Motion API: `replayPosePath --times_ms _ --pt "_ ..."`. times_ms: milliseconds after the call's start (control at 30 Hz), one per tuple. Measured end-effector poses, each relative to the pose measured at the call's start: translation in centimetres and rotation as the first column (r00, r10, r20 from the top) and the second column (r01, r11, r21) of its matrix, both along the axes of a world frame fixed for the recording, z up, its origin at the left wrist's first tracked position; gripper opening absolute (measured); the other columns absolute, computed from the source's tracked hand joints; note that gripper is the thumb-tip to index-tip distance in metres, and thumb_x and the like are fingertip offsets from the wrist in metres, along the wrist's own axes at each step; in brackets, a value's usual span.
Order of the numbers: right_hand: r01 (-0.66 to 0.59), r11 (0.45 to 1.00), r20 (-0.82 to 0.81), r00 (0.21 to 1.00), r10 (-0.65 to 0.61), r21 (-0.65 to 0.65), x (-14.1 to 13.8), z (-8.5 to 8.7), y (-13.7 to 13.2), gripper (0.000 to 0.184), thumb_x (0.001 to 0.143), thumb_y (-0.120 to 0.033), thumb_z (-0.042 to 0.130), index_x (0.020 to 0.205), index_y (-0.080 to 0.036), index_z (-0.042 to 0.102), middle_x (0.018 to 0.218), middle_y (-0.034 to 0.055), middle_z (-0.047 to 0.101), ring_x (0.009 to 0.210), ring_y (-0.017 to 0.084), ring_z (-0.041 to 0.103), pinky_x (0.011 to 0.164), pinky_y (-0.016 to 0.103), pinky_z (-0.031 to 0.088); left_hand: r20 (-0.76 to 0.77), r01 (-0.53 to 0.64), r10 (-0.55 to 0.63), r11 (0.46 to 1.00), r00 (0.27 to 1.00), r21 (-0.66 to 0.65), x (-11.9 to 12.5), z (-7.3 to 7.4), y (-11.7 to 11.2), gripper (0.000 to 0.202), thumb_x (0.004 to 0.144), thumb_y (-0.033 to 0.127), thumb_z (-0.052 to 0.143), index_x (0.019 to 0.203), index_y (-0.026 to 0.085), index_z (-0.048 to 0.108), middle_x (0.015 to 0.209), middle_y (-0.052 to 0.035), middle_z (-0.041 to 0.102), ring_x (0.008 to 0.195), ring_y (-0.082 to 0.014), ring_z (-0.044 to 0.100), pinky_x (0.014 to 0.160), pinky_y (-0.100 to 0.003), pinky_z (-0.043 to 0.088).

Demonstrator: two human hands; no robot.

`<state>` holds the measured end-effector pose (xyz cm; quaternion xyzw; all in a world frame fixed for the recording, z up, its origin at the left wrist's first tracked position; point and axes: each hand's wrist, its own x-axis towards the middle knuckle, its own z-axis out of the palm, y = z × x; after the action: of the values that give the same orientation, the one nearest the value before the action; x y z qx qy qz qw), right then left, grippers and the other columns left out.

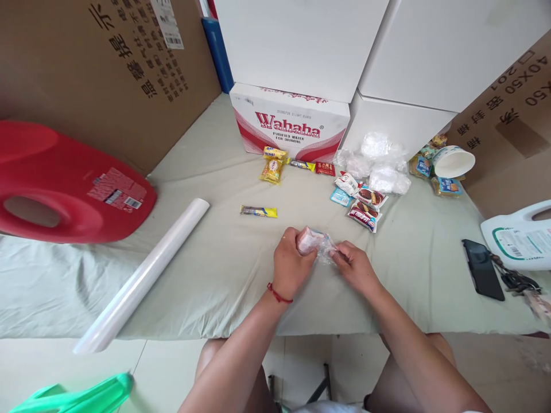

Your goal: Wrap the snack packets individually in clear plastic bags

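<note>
My left hand (293, 261) is closed around a small pinkish packet (306, 241) wrapped in clear plastic. Loose clear plastic wrap (325, 252) trails from the packet to the right, and my right hand (353, 265) pinches its end. What exactly is inside the packet I cannot make out. Beyond my left hand lies a yellow and blue snack bar (259, 211) on the cloth. Ahead of my right hand are packaged snack pies (364, 214), a white-and-red packet (346, 183) and a light blue packet (341, 196).
A roll of plastic film (142, 275) lies at left beside a red jug (73, 183). Yellow packets (271, 171) rest before the Wahaha box (293, 123). Plastic-wrapped bundles (383, 166), a paper cup (453, 162), a phone (482, 269) and a white bottle (519, 238) are on the right.
</note>
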<state>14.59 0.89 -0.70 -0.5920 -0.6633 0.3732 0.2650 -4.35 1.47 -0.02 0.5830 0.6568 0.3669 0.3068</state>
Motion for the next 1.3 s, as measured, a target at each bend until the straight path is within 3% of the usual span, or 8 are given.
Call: replayPosePath --times_ms 167,333,533,633,733,967,1133,1300 --pt "0.074 0.944 -0.600 0.756 -0.264 -0.321 -3.0 0.4 -0.8 0.015 0.078 -0.035 0.069 0.085 -0.022 0.071 0.074 0.0003 0.066 0.068 0.017 0.058 0.064 0.028 0.049 -0.404 0.232 -0.056 0.886 0.913 0.402 2.5 -1.6 -1.2 0.013 0.094 0.014 0.054 0.102 0.020 0.062 0.113 -0.0154 0.070 0.111 -0.0271 0.066 0.090 -0.042 0.046" --pt "0.148 0.889 -0.780 0.432 -0.453 -0.434 -2.8 1.3 -1.2 0.023 0.074 -0.041 0.067 0.082 -0.021 0.072 0.093 0.0092 0.075 0.084 0.024 0.069 0.073 0.037 0.060 -0.499 0.388 -0.119 0.788 0.858 0.479 3.7 -2.1 -1.1 0.025 0.095 0.009 0.049 0.115 0.018 0.062 0.126 -0.0187 0.066 0.127 -0.0303 0.058 0.105 -0.051 0.043" --pt "0.130 0.879 -0.784 0.407 -0.468 -0.458 -0.4 0.9 -0.7 0.033 0.078 -0.039 0.079 0.106 -0.022 0.073 0.106 0.0074 0.076 0.104 0.025 0.070 0.090 0.041 0.061 -0.335 0.586 -0.483 0.708 0.809 0.394 3.6 -2.1 -1.6 0.043 0.078 0.002 0.053 0.118 0.018 0.059 0.144 -0.0183 0.056 0.149 -0.0325 0.039 0.123 -0.057 0.028" --pt "0.165 0.885 -0.795 0.390 -0.464 -0.435 -0.1 0.2 -0.5 0.039 0.074 -0.026 0.086 0.110 -0.021 0.072 0.101 0.0054 0.077 0.095 0.023 0.072 0.088 0.040 0.061 0.018 0.442 -0.481 0.819 0.877 0.365 3.4 -1.6 -1.4 0.033 0.074 0.003 0.052 0.102 0.020 0.057 0.134 -0.0155 0.060 0.138 -0.0265 0.051 0.114 -0.047 0.044" --pt "0.209 0.886 -0.830 0.313 -0.462 -0.414 -0.2 -0.3 -0.7 0.037 0.079 -0.030 0.083 0.114 -0.024 0.071 0.104 0.0044 0.077 0.090 0.020 0.073 0.086 0.038 0.062 0.344 0.146 -0.177 0.983 0.922 0.114 3.3 -1.1 -0.8 0.009 0.088 0.021 0.053 0.097 0.021 0.055 0.116 -0.0128 0.066 0.115 -0.0234 0.064 0.097 -0.041 0.055" --pt "0.149 0.923 -0.740 0.559 -0.374 -0.354 -0.9 0.2 -1.6 0.044 0.079 -0.037 0.085 0.119 -0.026 0.071 0.117 0.0029 0.075 0.104 0.020 0.070 0.101 0.035 0.054 0.760 0.229 -0.027 0.960 0.650 -0.162 3.1 -1.8 0.8 0.032 0.079 0.042 0.074 0.094 0.019 0.056 0.097 -0.0063 0.073 0.087 -0.0190 0.071 0.083 -0.034 0.057" --pt "0.103 0.967 -0.576 0.786 -0.223 -0.234 1.1 1.5 -2.6 0.041 0.088 -0.051 0.073 0.119 -0.024 0.072 0.118 0.0041 0.075 0.108 0.024 0.070 0.102 0.038 0.052 0.719 0.301 -0.127 0.946 0.683 -0.119 3.8 -1.3 0.5 0.031 0.074 0.038 0.077 0.091 0.020 0.057 0.095 -0.0042 0.073 0.087 -0.0189 0.070 0.083 -0.034 0.057" --pt "0.356 0.899 -0.531 0.725 -0.439 -0.257 7.3 2.3 -3.7 0.044 0.082 -0.046 0.080 0.119 -0.024 0.068 0.091 0.0021 0.077 0.078 0.020 0.073 0.077 0.034 0.060 0.561 0.442 -0.312 0.890 0.767 -0.110 4.7 -0.7 -0.6 0.026 0.084 0.042 0.065 0.095 0.020 0.060 0.098 -0.0070 0.072 0.092 -0.0205 0.069 0.085 -0.035 0.054"
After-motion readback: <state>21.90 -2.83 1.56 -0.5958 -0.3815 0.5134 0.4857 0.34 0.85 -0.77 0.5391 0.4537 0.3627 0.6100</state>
